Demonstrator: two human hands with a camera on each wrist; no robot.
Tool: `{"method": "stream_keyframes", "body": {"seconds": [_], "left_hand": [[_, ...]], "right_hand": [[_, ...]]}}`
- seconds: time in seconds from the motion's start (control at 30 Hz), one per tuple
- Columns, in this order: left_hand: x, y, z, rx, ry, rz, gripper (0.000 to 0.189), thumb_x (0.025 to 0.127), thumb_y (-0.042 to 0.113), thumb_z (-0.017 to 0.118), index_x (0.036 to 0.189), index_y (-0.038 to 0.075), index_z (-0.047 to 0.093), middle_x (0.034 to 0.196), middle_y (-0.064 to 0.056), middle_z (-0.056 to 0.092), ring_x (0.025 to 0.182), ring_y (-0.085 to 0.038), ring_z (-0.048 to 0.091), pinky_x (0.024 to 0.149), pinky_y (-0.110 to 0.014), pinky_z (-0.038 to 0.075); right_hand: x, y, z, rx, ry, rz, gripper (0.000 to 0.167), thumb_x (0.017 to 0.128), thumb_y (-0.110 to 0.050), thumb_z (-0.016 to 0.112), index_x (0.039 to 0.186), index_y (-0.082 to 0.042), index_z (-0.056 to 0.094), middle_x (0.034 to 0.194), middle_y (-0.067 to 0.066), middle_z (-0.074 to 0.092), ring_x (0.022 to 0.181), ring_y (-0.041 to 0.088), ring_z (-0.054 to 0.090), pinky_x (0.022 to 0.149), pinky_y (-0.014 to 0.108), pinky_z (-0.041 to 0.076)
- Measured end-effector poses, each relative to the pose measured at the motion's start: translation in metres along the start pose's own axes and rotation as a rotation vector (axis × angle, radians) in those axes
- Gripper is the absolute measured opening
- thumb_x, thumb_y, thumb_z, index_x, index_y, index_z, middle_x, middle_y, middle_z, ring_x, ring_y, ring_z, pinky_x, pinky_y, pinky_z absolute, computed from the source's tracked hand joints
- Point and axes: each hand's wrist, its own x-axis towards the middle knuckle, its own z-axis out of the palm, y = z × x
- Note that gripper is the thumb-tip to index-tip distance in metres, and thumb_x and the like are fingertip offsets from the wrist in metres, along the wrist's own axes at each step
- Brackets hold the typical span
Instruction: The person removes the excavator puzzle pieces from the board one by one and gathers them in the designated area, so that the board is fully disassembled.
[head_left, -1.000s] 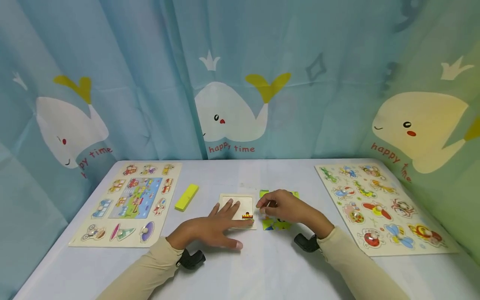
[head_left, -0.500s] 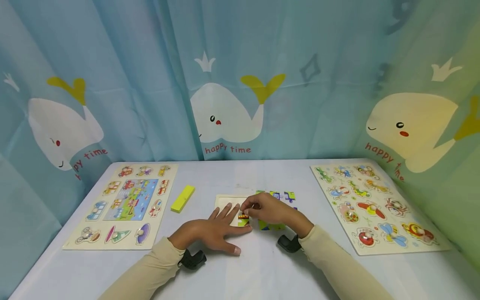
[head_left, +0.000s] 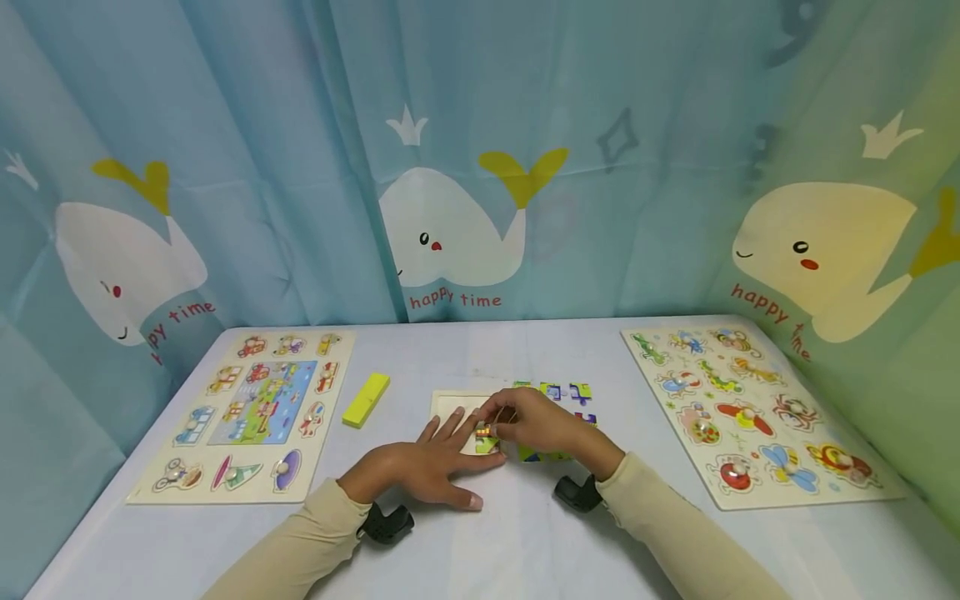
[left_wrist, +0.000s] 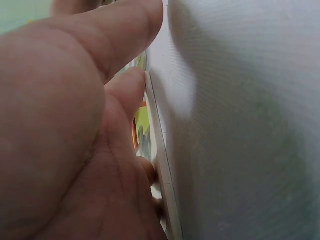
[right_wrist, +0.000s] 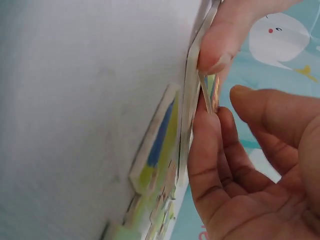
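My left hand (head_left: 435, 471) lies flat with fingers spread on a small wooden puzzle tray (head_left: 446, 400), and its thumb rests off the tray's front edge. Curled fingers of my right hand (head_left: 543, 423) hold a small jigsaw piece (right_wrist: 214, 92) over the tray's right side. That piece stands tilted at the right fingertips, close to a left fingertip. A green piece with a printed picture (head_left: 486, 444) shows in the tray's lower right corner, partly covered by both hands. More jigsaw pieces (head_left: 579, 392) lie just right of the tray, partly under my right hand.
A yellow block (head_left: 366, 400) lies left of the tray. At the far left is a knobbed vehicle puzzle board (head_left: 318, 417), and at the far right an insect puzzle board (head_left: 742, 433). A whale-print curtain (head_left: 322, 208) hangs behind the white table (head_left: 517, 542).
My right hand has moved left from the loose pieces to the tray's right side, and a green piece now shows in the tray corner. My left hand stays on the tray.
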Motion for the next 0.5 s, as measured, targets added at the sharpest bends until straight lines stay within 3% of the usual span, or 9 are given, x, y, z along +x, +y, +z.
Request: {"method": "stream_keyframes", "body": {"seconds": [0.27, 0.5], "left_hand": [[0.0005, -0.0018, 0.0022, -0.007, 0.002, 0.008, 0.064, 0.096, 0.052, 0.053, 0.153, 0.035, 0.031, 0.161, -0.009, -0.009, 0.144, -0.030, -0.020, 0.112, -0.054, -0.008], [0.0004, -0.0028, 0.0021, 0.004, 0.007, 0.010, 0.063, 0.096, 0.053, 0.052, 0.153, 0.035, 0.031, 0.161, -0.009, -0.010, 0.143, -0.029, -0.022, 0.112, -0.054, -0.008]], "right_hand": [[0.0012, 0.0006, 0.0033, 0.077, 0.018, 0.027, 0.018, 0.091, 0.005, 0.062, 0.107, 0.003, 0.068, 0.095, 0.006, 0.066, 0.083, 0.017, 0.062, 0.071, 0.027, 0.050], [0.0021, 0.0005, 0.0020, 0.055, -0.051, 0.054, 0.020, 0.089, 0.007, 0.062, 0.106, 0.000, 0.071, 0.099, 0.003, 0.069, 0.084, 0.013, 0.062, 0.073, 0.027, 0.050]]}}
